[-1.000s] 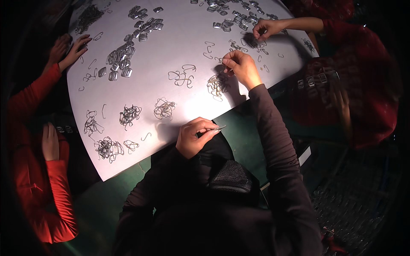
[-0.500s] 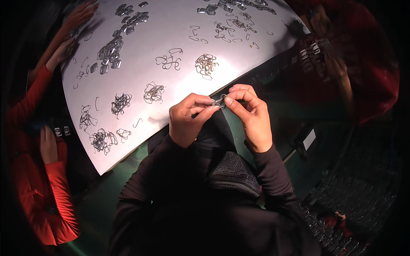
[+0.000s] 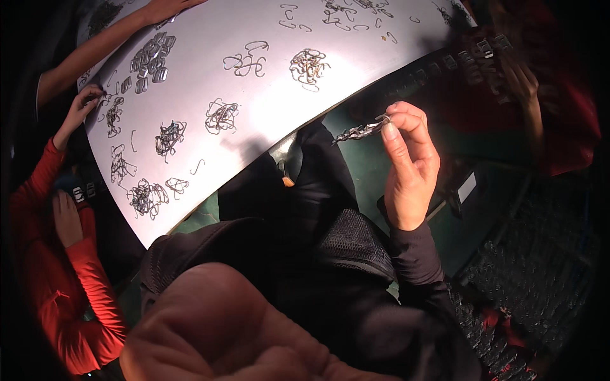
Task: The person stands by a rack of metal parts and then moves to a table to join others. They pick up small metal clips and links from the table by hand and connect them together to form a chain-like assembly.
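Note:
My right hand is raised beyond the table's near edge, thumb and forefinger pinching a bent wire hook. From the hook a narrow bunch of small shiny metal pieces points left; their kind is too small to tell. My left hand looms large and blurred at the lower edge, close to the camera, its fingers cut off or hidden. Nearest to my hands on the white table lie loose piles of wire hooks: a brownish one, a grey one and a darker one.
More hooks and a single S-shaped hook lie at the table's near left. Metal buckles are heaped farther back. Co-workers' arms reach in at left; a person in dark red sits at right. Small dark pieces fill the lower right.
My hands were together at the table edge; now they are apart. The left has come back toward me, and the right has moved right and up with the hook. A co-worker's arm reaches farther across.

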The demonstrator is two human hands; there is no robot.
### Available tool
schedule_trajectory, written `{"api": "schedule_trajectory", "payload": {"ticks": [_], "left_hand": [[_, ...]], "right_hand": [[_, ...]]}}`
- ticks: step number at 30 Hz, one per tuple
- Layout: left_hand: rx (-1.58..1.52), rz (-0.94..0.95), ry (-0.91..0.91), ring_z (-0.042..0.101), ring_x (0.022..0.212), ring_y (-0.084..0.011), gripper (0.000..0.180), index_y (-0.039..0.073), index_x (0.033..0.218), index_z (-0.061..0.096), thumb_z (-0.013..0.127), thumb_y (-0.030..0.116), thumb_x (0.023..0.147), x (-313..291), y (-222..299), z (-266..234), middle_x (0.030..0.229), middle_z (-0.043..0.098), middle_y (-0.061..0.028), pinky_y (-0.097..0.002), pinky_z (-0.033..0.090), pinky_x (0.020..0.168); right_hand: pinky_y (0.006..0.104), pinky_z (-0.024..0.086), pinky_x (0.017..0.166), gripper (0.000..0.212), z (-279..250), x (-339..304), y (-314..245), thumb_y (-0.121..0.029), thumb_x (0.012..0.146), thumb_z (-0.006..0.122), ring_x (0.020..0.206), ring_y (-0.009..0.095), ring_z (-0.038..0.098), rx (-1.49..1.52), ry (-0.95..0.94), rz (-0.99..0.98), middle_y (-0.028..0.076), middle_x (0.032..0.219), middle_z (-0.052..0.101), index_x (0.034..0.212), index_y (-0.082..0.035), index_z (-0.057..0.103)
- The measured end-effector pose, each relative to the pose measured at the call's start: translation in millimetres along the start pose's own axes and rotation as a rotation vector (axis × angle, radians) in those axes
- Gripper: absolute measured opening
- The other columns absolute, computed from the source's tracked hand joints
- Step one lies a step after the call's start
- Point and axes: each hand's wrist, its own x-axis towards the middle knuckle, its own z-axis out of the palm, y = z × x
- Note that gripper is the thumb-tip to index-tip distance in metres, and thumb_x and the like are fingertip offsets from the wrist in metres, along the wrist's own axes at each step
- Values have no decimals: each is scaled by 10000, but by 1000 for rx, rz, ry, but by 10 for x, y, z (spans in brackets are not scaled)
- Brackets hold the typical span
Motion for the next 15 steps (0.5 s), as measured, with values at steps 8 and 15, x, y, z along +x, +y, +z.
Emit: {"api": "schedule_trajectory", "payload": {"ticks": [8, 15], "left_hand": [[-91, 115, 41, 534, 602, -196, 243, 88, 668, 541, 777, 94, 609, 113, -35, 38, 699, 539, -25, -293, 420, 490], [-96, 186, 73, 552, 625, -206, 211, 77, 703, 562, 759, 87, 629, 128, -123, 84, 725, 559, -35, -297, 435, 514]], "right_hand": [[262, 377, 856, 45, -96, -4, -84, -44, 848, 586, 943, 124, 465, -46, 64, 44, 56, 1045, 481, 882, -16, 580], [265, 368, 863, 49, -81, 26, -94, -41, 845, 585, 956, 131, 459, -23, 64, 73, 62, 1050, 479, 886, -18, 569]]}}
